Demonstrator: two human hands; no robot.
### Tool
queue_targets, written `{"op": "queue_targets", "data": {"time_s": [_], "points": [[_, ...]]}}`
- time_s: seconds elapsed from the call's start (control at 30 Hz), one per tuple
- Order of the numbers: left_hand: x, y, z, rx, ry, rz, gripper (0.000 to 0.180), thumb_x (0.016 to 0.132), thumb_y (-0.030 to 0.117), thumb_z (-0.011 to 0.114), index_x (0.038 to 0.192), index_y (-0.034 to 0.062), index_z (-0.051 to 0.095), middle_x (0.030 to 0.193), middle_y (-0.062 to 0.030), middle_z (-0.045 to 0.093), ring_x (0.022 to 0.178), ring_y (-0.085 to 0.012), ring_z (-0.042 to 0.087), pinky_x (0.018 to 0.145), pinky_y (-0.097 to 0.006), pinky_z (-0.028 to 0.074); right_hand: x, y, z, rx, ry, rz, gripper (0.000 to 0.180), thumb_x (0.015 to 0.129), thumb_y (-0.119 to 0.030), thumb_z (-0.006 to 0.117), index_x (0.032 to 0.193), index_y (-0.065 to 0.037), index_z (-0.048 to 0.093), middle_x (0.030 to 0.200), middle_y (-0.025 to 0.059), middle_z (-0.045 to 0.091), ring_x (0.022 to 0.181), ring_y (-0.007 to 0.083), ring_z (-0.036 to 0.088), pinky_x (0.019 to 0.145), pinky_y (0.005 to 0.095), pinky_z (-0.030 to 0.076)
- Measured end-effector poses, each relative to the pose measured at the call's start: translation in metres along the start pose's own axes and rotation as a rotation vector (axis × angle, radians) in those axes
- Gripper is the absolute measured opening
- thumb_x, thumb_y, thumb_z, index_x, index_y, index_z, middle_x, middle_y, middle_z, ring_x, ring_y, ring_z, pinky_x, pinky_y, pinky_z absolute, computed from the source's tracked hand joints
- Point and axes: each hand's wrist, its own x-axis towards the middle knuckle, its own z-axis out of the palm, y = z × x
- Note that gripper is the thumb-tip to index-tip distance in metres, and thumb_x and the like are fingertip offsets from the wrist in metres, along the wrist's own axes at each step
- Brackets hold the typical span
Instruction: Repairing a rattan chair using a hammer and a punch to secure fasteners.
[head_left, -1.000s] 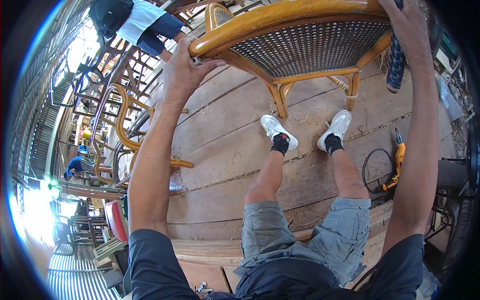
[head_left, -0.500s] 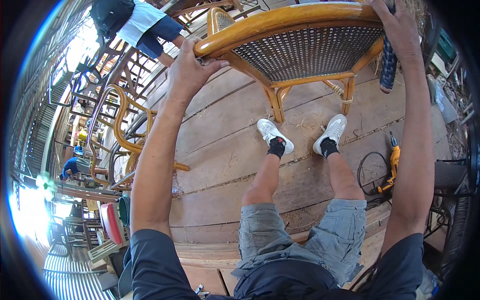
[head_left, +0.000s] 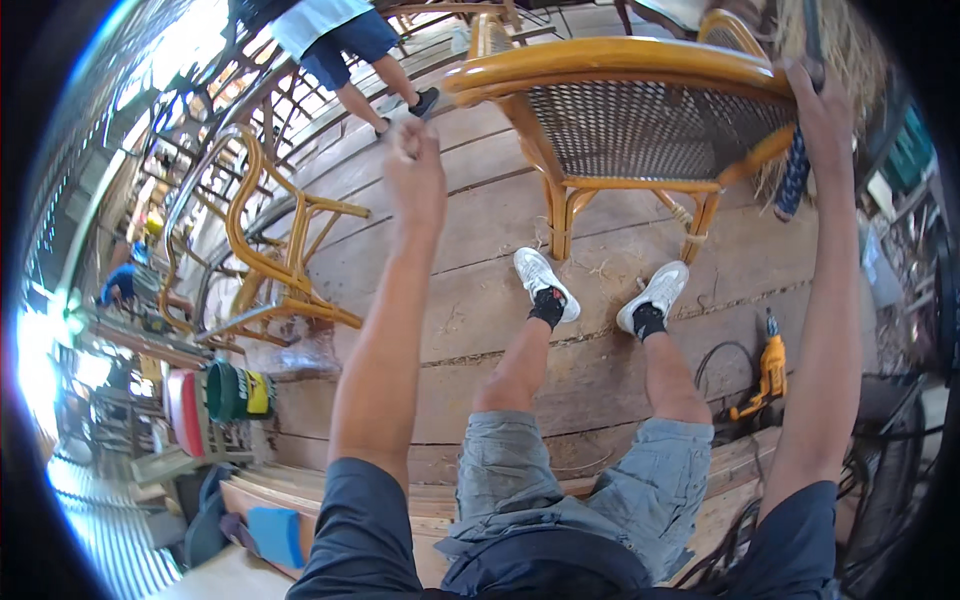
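Note:
A rattan chair (head_left: 620,125) with a dark woven cane panel and a glossy honey-brown frame stands in front of my feet. My right hand (head_left: 825,125) is closed round a hand tool with a dark blue patterned grip (head_left: 793,180). Its dark shaft runs up past my fingers, and its far end is out of view. That hand is beside the right end of the chair's curved top rail. My left hand (head_left: 413,180) is off the chair, in the air left of the rail; its fingers look curled but are smeared by motion.
A bare rattan chair frame (head_left: 265,230) stands at the left. On the plank floor to my right lies a yellow power drill (head_left: 770,375) with a cord. A person (head_left: 345,50) stands beyond at the upper left. A green bucket (head_left: 228,390) is at the lower left.
My left hand has let go of the chair's top rail and moved away from it. My right hand is slightly lower, still with the tool. The view has shifted, showing more at the left.

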Motion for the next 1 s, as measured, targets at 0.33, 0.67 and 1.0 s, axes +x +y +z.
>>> {"op": "queue_targets", "data": {"time_s": [0.33, 0.67, 1.0], "points": [[-0.024, 0.004, 0.043, -1.448, -0.309, -0.844, 0.021, 0.09, 0.031, 0.054, 0.096, 0.0106, 0.056, 0.085, -0.0007, 0.06, 0.048, -0.0044, 0.034, 0.039, -0.018, 0.026, 0.002, -0.001, -0.005, 0.017, -0.116, 0.023, 0.031, 0.088, -0.029, 0.057, 0.101, -0.001, 0.062, 0.086, 0.0089, 0.064, 0.082, 0.019, 0.059, 0.079, 0.0305, 0.044], [-0.018, 0.022, 0.06, -1.733, -0.295, -0.818, 0.023, 0.086, 0.032, 0.065, 0.081, 0.0161, 0.049, 0.069, 0.0064, 0.047, 0.045, -0.0039, 0.037, 0.036, -0.019, 0.026, -0.008, -0.019, -0.018, 0.067, -0.107, 0.061, 0.034, 0.089, -0.028, 0.057, 0.101, 0.003, 0.058, 0.089, 0.0065, 0.059, 0.083, 0.0152, 0.053, 0.078, 0.0287, 0.042], [-0.029, 0.026, 0.039, -1.768, -0.24, -0.828, 0.024, 0.084, 0.029, 0.067, 0.088, 0.0136, 0.049, 0.064, 0.0059, 0.044, 0.045, -0.0041, 0.04, 0.035, -0.02, 0.029, -0.029, -0.042, -0.032, 0.088, -0.055, 0.162, 0.032, 0.087, -0.027, 0.06, 0.098, 0.003, 0.057, 0.088, 0.0065, 0.056, 0.081, 0.0162, 0.051, 0.077, 0.0292, 0.042]]}}
